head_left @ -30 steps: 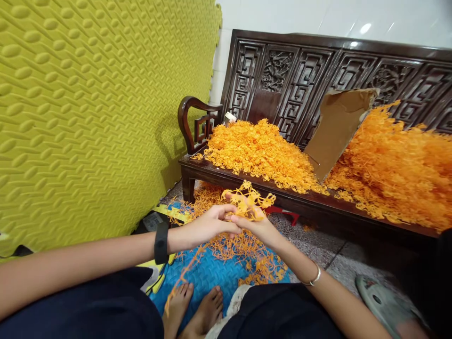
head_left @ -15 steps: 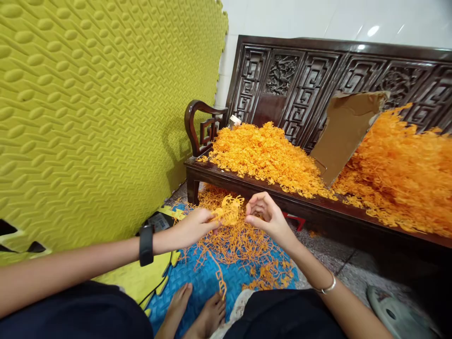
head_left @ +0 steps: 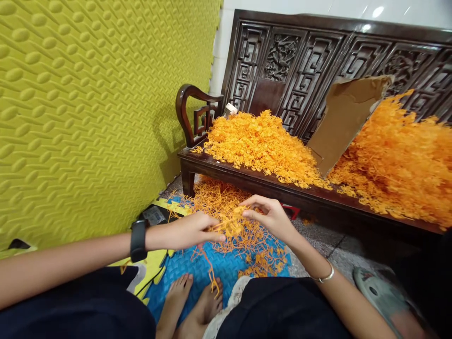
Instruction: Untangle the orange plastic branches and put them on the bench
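My left hand [head_left: 187, 230], with a dark band on the wrist, is closed round a cluster of thin orange plastic moulded pieces [head_left: 231, 227]. A long orange strand [head_left: 211, 270] hangs below it over my foot. My right hand [head_left: 271, 219] pinches the far right end of the same cluster between thumb and fingers. Both hands are above a heap of tangled orange plastic strips [head_left: 219, 193] on the blue foam mat [head_left: 190, 263]. Small details of the cluster are blurred.
A dark carved wooden bench [head_left: 226, 170] bears two orange piles, the left pile [head_left: 261, 141] and the right pile [head_left: 399, 155], with a cardboard sheet [head_left: 346, 122] between them. A yellow foam mat [head_left: 88, 117] stands upright at left. A greenish slipper [head_left: 377, 292] lies at right.
My right hand has moved left and its fingers have closed on the cluster's end; before, they were curled apart from it. The view has shifted slightly.
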Motion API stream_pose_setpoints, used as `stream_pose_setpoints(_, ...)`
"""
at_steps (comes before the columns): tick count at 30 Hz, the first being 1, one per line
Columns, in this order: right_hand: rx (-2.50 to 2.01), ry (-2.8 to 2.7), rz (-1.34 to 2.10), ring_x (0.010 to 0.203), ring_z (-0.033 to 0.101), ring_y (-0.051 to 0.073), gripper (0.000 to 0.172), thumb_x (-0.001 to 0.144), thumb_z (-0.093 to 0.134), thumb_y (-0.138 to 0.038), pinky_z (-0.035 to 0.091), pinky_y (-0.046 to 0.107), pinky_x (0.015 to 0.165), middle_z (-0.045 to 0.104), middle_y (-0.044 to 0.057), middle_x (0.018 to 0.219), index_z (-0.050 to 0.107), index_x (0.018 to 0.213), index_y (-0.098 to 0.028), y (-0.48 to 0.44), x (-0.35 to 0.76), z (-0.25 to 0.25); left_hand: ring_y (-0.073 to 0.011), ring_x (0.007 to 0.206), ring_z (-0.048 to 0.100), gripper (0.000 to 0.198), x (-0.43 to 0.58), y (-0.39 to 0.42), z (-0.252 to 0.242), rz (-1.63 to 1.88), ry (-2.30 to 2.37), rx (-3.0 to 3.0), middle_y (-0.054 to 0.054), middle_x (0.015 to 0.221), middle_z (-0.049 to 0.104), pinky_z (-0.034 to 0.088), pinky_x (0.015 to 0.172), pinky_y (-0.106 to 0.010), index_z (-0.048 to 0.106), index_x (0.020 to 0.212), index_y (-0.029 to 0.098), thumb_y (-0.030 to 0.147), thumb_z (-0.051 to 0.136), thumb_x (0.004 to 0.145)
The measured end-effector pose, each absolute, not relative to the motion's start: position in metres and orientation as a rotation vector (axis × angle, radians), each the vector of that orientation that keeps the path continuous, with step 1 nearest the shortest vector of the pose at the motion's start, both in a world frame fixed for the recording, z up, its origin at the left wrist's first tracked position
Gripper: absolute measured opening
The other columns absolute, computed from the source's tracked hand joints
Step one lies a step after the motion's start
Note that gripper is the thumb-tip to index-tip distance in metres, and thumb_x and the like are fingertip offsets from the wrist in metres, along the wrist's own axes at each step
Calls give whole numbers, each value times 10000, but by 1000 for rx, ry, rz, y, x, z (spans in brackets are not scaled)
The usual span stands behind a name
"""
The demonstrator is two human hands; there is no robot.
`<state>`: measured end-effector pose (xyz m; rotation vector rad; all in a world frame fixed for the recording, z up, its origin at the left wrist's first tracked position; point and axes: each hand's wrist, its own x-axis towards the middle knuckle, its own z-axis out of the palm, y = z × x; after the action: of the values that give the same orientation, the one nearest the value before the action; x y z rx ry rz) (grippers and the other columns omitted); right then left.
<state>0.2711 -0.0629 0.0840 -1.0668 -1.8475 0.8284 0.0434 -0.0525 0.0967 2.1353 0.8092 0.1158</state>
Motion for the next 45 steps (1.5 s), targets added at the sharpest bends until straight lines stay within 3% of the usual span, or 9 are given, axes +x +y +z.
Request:
stream_pose_setpoints(4,-1090,-1763,859,592,568,125,146,713,701,-300,435,256,564,617,4,659,628,721,-174,-55,270,79,-98,541,343,371,34,-46,91,304,921,2124,53,584,381,250,507,-229,454,634,166,468,471,848)
stream_pose_setpoints(7,-1081,-1802,768,611,537,122,142,738,668,-268,415,260,587,592,3,647,601,657,-173,-50,269,76,-96,545,297,390,29,-47,90,252,847,2084,59,590,321,232,504,-234,420,622,174,494,477,838)
stream_pose_setpoints(11,-1087,-1739,706,576,490,115,165,734,661,-286,383,254,550,557,-4,611,585,642,-171,-48,270,76,-100,552,289,347,32,-53,100,129,699,2000,53,613,313,250,507,-238,386,633,186,439,448,863)
stream_pose_setpoints(22,-1071,-1393,751,501,472,93,188,673,690,-298,375,239,497,528,-28,550,552,628,-178,-46,268,89,-103,559,319,356,47,-58,116,281,829,2041,49,616,318,283,538,-250,366,641,189,444,352,890)
stream_pose_setpoints(31,-1057,-1234,528,564,473,110,181,671,678,-317,383,250,536,553,-9,601,562,629,-185,-39,260,102,-65,376,197,378,60,-60,110,500,797,1628,105,481,221,226,349,-197,328,638,217,533,434,816)
stream_pose_setpoints(35,-1042,-1194,543,580,485,118,184,649,681,-317,387,252,538,552,-6,604,557,628,-183,-34,262,105,-57,350,181,393,68,-61,113,557,818,1602,114,432,219,250,336,-193,314,602,216,520,419,828)
stream_pose_setpoints(45,-1021,-1197,426,570,471,108,163,690,634,-291,381,254,536,523,-10,609,516,638,-190,-19,263,122,-41,309,172,333,85,-62,124,732,803,1432,119,392,227,143,348,-189,303,595,206,363,404,870)
